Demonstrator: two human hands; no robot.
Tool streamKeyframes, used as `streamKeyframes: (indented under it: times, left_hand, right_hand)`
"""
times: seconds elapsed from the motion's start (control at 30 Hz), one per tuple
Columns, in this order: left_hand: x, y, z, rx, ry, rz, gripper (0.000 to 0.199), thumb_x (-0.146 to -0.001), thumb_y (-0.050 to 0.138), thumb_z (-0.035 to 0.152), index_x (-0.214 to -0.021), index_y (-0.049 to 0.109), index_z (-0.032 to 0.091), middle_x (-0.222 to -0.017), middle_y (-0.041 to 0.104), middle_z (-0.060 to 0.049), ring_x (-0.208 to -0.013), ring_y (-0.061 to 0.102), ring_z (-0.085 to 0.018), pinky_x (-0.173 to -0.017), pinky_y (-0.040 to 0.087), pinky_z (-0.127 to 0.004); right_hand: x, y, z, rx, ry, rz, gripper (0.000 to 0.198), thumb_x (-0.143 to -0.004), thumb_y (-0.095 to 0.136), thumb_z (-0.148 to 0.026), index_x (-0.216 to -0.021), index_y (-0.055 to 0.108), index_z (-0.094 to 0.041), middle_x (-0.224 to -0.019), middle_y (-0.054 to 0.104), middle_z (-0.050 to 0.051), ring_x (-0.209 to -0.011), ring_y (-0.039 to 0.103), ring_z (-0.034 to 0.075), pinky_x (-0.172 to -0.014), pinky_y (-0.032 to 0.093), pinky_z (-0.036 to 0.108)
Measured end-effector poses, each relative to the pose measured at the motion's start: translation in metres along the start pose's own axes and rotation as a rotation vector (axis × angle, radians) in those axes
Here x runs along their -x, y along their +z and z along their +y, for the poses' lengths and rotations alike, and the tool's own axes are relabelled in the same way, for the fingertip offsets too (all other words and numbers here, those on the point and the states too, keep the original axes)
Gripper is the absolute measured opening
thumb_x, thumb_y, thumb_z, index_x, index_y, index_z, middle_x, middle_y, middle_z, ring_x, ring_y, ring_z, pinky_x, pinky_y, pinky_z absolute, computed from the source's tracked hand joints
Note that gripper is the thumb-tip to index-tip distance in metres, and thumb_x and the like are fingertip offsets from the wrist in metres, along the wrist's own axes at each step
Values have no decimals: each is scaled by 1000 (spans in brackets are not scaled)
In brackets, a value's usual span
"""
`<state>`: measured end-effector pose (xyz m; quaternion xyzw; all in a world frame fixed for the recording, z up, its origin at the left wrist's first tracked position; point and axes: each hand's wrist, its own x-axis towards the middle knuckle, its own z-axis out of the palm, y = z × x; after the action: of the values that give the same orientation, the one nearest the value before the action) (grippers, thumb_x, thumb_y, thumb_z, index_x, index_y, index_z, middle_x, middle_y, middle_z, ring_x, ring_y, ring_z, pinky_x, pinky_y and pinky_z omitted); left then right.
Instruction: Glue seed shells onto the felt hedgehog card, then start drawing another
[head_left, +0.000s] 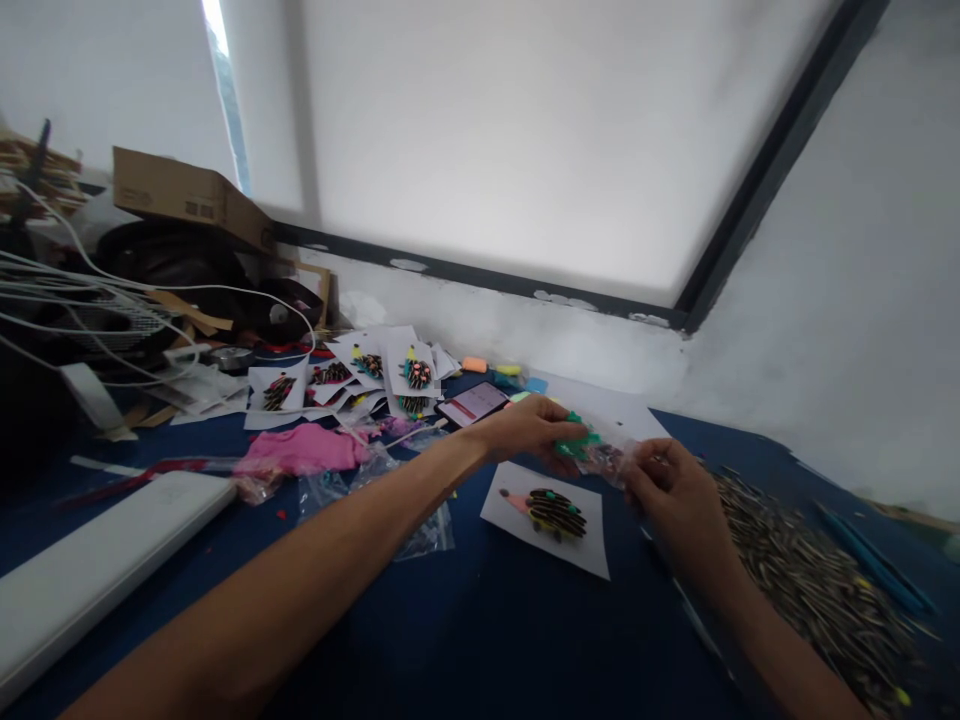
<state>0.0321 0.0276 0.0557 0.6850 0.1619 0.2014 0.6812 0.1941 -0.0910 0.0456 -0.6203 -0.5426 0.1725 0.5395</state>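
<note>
My left hand (534, 432) has its fingers closed on a lump of bright green clay-like material (574, 445). Clear plastic wrapping (606, 464) stretches from that green lump across to my right hand (667, 490), whose thumb and fingers pinch its other end. Under both hands lies a white card (506, 510) bearing a hedgehog figure (555, 512) with a pink snout, a yellowish lower body and dark stick-like spines with green dots. The hands are above the card, apart from it.
Dark sunflower-seed-like pieces (802, 570) are heaped at right beside a blue tool-like object (874, 555). Several decorated cards (409, 365), a phone (472, 403), pink material (304, 450) and plastic bags lie behind and left. A long white box (112, 570) fills the left edge.
</note>
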Motion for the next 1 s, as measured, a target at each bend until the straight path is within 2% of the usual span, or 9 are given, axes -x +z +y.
streamKeyframes:
  times: [0.13,0.27,0.43,0.63,0.77,0.87,1.0]
  left_hand:
    - [0,-3,-2,52,56,-51,25,-78,72,28,-92,65,9,-81,69,-7,-65,67,-13,-68,55,-28]
    - [0,-2,-3,41,32,-12,16,-82,65,23,-88,64,8,-73,68,-6,-59,66,-13,-66,55,-30]
    - [-1,0,-2,71,43,0,9,-83,59,16,-84,63,8,-75,68,-7,-62,67,-14,-70,56,-32]
    - [-3,1,-6,83,41,-36,8,-83,59,15,-87,63,9,-76,68,-8,-63,67,-14,-70,56,-32]
    - [-4,1,-9,77,40,-25,14,-81,66,22,-88,62,10,-74,69,-6,-60,66,-12,-63,55,-27]
    - [-4,-1,-9,21,44,-54,19,-79,69,27,-86,63,10,-73,69,-7,-59,66,-14,-60,55,-27]
    - [-3,-1,-9,-23,32,-61,21,-79,69,29,-85,64,10,-72,69,-8,-58,66,-14,-60,55,-27]
  right_hand:
    - [1,1,1,-40,-95,5,20,-72,64,-33,-72,46,-23,-45,51,-7,-37,44,8,-37,33,19]
    - [3,3,0,-13,-151,44,15,-71,65,-29,-69,51,-22,-46,52,-7,-38,44,8,-38,32,20]
    - [6,6,2,42,-191,73,13,-74,65,-34,-71,64,-21,-50,56,-4,-41,45,9,-41,35,22]
    - [5,6,4,50,-69,112,24,-70,63,-38,-78,72,-17,-44,57,-2,-38,46,12,-40,36,24]
    - [3,5,-1,-56,16,42,21,-66,60,-35,-72,70,-17,-45,57,-2,-37,46,11,-39,36,23]
    - [1,4,-1,-82,59,-21,15,-63,60,-31,-64,67,-18,-45,54,-3,-37,43,9,-38,33,22]
    - [-1,3,6,-137,77,-26,23,-63,68,-36,-73,71,-16,-41,48,-6,-38,37,7,-37,26,20]
